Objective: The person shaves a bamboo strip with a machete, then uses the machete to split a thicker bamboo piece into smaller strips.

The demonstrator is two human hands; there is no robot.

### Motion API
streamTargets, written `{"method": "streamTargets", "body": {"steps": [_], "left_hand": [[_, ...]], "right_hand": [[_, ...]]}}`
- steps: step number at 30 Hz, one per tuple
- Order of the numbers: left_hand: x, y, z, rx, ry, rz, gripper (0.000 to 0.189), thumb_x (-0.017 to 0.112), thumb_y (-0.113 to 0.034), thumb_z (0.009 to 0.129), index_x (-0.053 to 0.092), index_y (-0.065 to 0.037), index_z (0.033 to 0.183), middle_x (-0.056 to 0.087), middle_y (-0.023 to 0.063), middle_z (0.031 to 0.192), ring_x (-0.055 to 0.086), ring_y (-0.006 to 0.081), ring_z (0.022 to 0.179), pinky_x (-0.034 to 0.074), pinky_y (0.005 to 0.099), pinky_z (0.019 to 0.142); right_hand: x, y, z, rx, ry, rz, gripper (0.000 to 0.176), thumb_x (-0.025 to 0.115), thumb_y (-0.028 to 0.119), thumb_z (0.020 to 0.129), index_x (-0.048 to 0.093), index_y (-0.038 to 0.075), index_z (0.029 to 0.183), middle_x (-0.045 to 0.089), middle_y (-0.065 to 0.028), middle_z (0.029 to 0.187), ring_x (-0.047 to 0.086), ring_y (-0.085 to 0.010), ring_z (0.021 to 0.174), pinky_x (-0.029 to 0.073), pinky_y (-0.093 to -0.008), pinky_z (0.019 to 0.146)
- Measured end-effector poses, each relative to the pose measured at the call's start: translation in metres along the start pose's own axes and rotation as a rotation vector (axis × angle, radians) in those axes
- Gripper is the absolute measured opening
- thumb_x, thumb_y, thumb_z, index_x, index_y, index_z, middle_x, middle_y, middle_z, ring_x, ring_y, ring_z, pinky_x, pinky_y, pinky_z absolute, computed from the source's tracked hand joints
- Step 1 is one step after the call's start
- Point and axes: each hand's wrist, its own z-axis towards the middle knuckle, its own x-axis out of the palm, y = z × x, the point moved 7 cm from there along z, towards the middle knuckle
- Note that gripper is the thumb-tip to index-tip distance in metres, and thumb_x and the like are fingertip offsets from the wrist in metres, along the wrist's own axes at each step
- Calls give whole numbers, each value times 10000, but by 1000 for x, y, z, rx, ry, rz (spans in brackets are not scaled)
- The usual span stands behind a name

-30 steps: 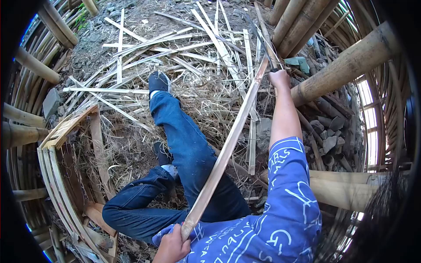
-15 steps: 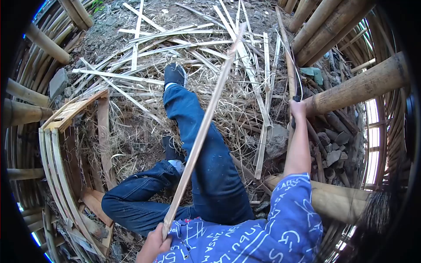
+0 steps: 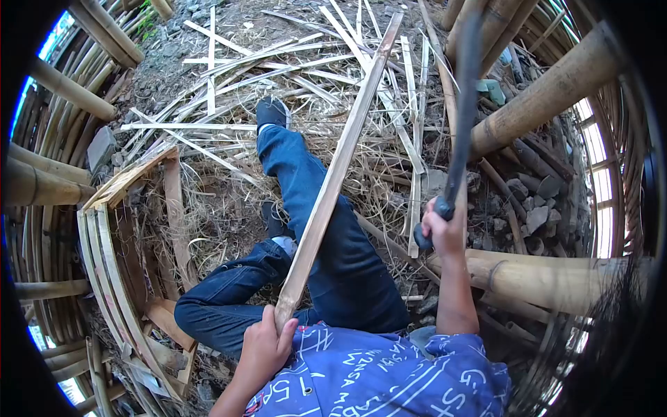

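My left hand (image 3: 267,342) is closed around the lower end of a long bamboo strip (image 3: 332,181), close to my blue shirt. The strip slants up across my thigh, its far end over the slats on the ground. In my right hand (image 3: 448,231) is a machete (image 3: 464,118), gripped by its dark handle. Its blade stands raised on the right, pointing toward the top of the view and apart from the strip. The fingers wrap the handle, and the blade is somewhat blurred.
Split bamboo slats (image 3: 285,59) and curly shavings (image 3: 368,160) litter the ground ahead. A slatted wooden frame (image 3: 104,243) stands at left. Thick bamboo poles (image 3: 549,97) jut in from the right, above broken stones (image 3: 536,219). My legs (image 3: 347,267) stretch out beneath the strip.
My right hand has come nearer my body and lifted the machete, whose blade now shows broadly. The bamboo strip has turned to show a wider face, and my left hand has shifted slightly up and right.
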Motion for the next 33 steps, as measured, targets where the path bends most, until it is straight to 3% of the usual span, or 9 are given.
{"method": "streamTargets", "body": {"steps": [1, 3, 5, 7, 9, 12, 19, 26, 33], "left_hand": [[4, -2, 0, 4, -1, 8, 339, 592, -304, 935, 464, 9, 911, 579, 271, 632, 587, 482, 626, 451, 532, 548], [13, -11, 2, 51, 0, 84, 354, 592, -329, 935, 469, 2, 911, 594, 250, 626, 607, 454, 610, 468, 520, 542], [20, -24, 3, 57, 29, 96, 365, 563, -369, 942, 470, -16, 937, 600, 257, 654, 599, 474, 635, 445, 547, 566], [32, -33, 6, 101, 45, 136, 373, 555, -378, 948, 465, -16, 943, 599, 249, 637, 601, 468, 621, 455, 540, 548], [40, -33, 10, 112, 56, 146, 361, 557, -366, 950, 456, -20, 935, 598, 255, 639, 605, 465, 626, 461, 541, 551], [41, -32, 14, 106, 26, 130, 363, 564, -360, 948, 449, -17, 923, 596, 257, 640, 605, 466, 629, 459, 542, 551], [43, -30, 19, 123, -8, 83, 353, 585, -328, 940, 445, -8, 896, 586, 265, 653, 603, 470, 653, 454, 538, 558], [45, -24, 16, 113, 5, 17, 336, 605, -293, 932, 452, 3, 885, 586, 274, 664, 599, 476, 658, 452, 537, 564], [43, -18, 3, 179, -18, 29, 356, 613, -308, 932, 457, 0, 847, 580, 243, 592, 606, 440, 557, 472, 500, 494]], "right_hand": [[-2, -9, -6, 59, 41, -108, 62, 564, 3, 725, 531, 42, 691, 519, -5, 569, 502, -96, 471, 375, -263, 455], [19, 15, -20, -242, 141, -424, 77, 600, 46, 703, 533, 29, 669, 505, -30, 541, 531, -112, 499, 378, -298, 462], [44, 32, -34, -289, 225, -547, 112, 623, 78, 693, 538, 12, 664, 500, -87, 527, 548, -178, 494, 396, -348, 478], [63, 38, -46, -285, 288, -649, 119, 668, 135, 703, 597, 41, 715, 587, -176, 602, 621, -367, 581, 472, -404, 529], [73, 35, -53, -477, 257, -699, 119, 656, 108, 664, 562, 36, 676, 568, -154, 568, 610, -330, 535, 466, -404, 521], [79, 20, -58, -477, 300, -839, 124, 671, 157, 661, 619, 58, 713, 604, -174, 610, 629, -385, 628, 509, -443, 568], [78, -6, -44, -438, 309, -1001, 154, 677, 204, 647, 649, 85, 742, 651, -169, 669, 667, -360, 674, 535, -446, 651], [43, -1, 36, -284, 136, -1029, 109, 671, 200, 704, 658, 94, 727, 667, -137, 695, 673, -347, 715, 544, -449, 659], [24, 2, 125, -269, 11, -1033, 170, 638, 208, 744, 696, 53, 781, 676, -209, 738, 681, -382, 746, 557, -452, 710]]}}
